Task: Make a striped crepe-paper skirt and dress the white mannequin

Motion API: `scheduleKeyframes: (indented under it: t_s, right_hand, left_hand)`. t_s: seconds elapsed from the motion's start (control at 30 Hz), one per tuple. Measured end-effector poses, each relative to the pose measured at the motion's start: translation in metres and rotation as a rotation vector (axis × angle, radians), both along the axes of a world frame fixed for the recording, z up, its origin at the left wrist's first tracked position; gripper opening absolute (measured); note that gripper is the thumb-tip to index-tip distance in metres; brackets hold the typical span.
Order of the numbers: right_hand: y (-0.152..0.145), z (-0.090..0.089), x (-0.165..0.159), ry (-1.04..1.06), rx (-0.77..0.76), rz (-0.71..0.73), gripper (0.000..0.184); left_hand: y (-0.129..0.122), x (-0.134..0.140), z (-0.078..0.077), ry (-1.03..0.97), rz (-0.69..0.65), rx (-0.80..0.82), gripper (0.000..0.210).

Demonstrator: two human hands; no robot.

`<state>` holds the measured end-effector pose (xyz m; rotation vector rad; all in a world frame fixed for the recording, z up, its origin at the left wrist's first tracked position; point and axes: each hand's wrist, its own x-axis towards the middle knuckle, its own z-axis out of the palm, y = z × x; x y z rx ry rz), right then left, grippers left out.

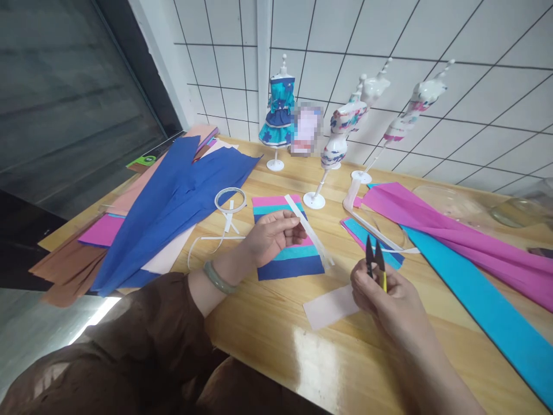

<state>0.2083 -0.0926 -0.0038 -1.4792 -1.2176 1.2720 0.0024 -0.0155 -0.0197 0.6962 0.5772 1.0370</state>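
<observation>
Between the thumb and fingers of my left hand (274, 237) is a narrow white strip of tape (310, 231), slanting down to the right. Below it on the table lies a sheet with pink, turquoise and dark blue stripes (291, 268), partly covered by that hand. My right hand (391, 300) is closed around black-and-yellow thread snips (378, 257), their blades pointing up and slightly apart. A pale pink rectangle of paper (329, 307) lies beside this hand, its right end hidden. Left of the striped sheet is a roll of white tape (230, 211) with loose white strips (230, 222) near it.
Blue crepe paper (173, 196) covers other coloured sheets on the left. Several small white mannequins (337, 147) stand along the tiled wall, one in a blue dress (279, 112). Pink (453, 230) and turquoise crepe paper (470, 300) stretch across the right, near a clear plastic container (449, 202).
</observation>
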Motion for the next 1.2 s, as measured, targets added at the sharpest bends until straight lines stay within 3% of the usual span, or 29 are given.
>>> scheduleKeyframes:
  t_s: [0.17,0.47,0.57,0.67,0.77,0.87,1.0,1.1,1.2]
  right_hand:
    - [-0.001,0.003,-0.012,-0.219,0.092,-0.022,0.034]
    - [0.003,-0.004,-0.013,-0.264,0.096,-0.032,0.026]
    - [0.005,-0.004,-0.013,-0.243,0.072,-0.026,0.027]
    - [0.006,-0.003,-0.012,-0.082,-0.023,-0.017,0.033]
    - [0.008,-0.003,-0.006,0.175,-0.144,-0.03,0.037]
    - [0.01,-0.003,0.002,0.279,-0.154,-0.067,0.034]
    - [0.006,-0.006,0.001,0.226,-0.028,-0.013,0.042]
    - [-0.001,-0.006,-0.009,0.146,-0.106,0.105,0.056]
    - [-0.006,-0.003,-0.017,0.062,-0.202,0.163,0.054]
  left_hand:
    - [-0.007,0.006,0.0,0.036,-0.095,0.027,0.017]
    - [-0.014,0.007,0.003,-0.021,-0.263,-0.017,0.015]
    - [-0.015,0.008,0.0,-0.061,-0.313,-0.02,0.013]
    - [-0.016,0.008,-0.001,-0.098,-0.334,0.0,0.012]
    - [-0.015,0.007,0.001,-0.117,-0.303,-0.007,0.012]
    - [-0.014,0.006,0.004,-0.103,-0.208,-0.019,0.01]
    - [-0.013,0.007,0.003,-0.048,-0.151,0.05,0.014]
    - [-0.014,0.01,0.002,-0.013,-0.134,0.108,0.016]
    - [-0.016,0.013,0.001,0.017,-0.107,0.137,0.015]
